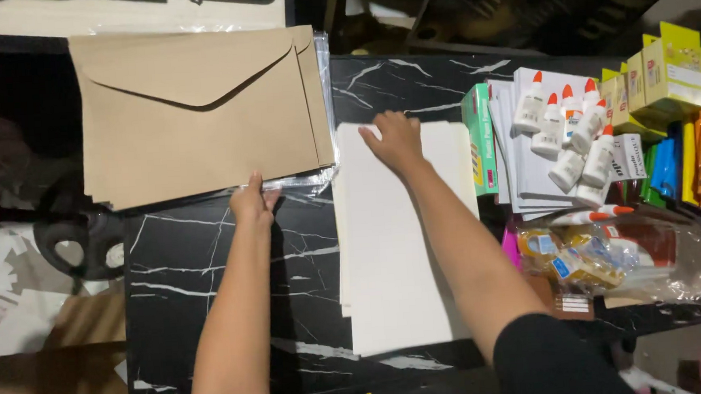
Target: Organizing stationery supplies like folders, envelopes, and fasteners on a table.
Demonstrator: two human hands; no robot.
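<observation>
Hands: left [252, 203] pinches envelope stack [199, 109]; right [396, 141] covers paper [402, 242] top.

tan brown envelopes [199, 109] and a cream-white paper stack [394, 251] lie on a black table [202, 287] veined white like marble; white glue bottles [570, 139] wear orange caps.

- The left hand [252, 201] pinches the bottom edge of the big brown paper envelopes [195, 109].
- The right hand [396, 141] lies flat on the white paper stack [399, 259], at 3 o'clock from the envelopes.
</observation>
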